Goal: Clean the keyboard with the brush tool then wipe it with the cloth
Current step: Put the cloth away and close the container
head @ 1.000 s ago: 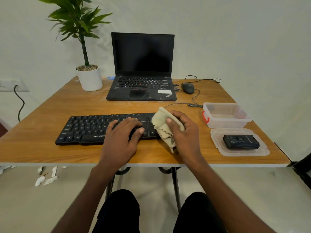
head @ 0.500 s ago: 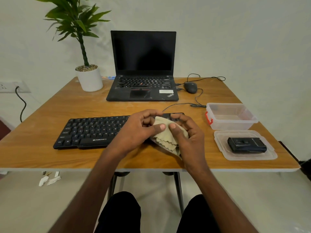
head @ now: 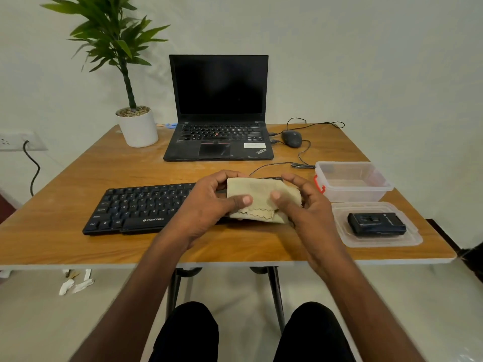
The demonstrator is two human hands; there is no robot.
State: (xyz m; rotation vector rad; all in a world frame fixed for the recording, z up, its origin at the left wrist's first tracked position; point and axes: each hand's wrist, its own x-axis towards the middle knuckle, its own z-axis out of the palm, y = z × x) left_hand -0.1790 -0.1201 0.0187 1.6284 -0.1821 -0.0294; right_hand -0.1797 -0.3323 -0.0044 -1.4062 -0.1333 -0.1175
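Note:
A black keyboard (head: pixel 141 205) lies along the front of the wooden table (head: pixel 78 173); its right part is hidden behind my hands. Above that right part, both hands hold a folded beige cloth (head: pixel 261 190) with zigzag edges. My left hand (head: pixel 209 205) pinches the cloth's left side with thumb on top. My right hand (head: pixel 303 205) pinches its right side the same way. A black brush tool case (head: pixel 376 223) rests on a clear plastic lid (head: pixel 407 239) at the right.
An open black laptop (head: pixel 219 137) stands behind the keyboard, with a mouse (head: pixel 291 138) and its cable to the right. A clear plastic box (head: pixel 350 182) sits right of my hands. A potted plant (head: pixel 137 126) stands at the back left.
My left hand left the keys and joined the right hand on the cloth. Both hands have spread the cloth flatter between them, and the view has tilted a little.

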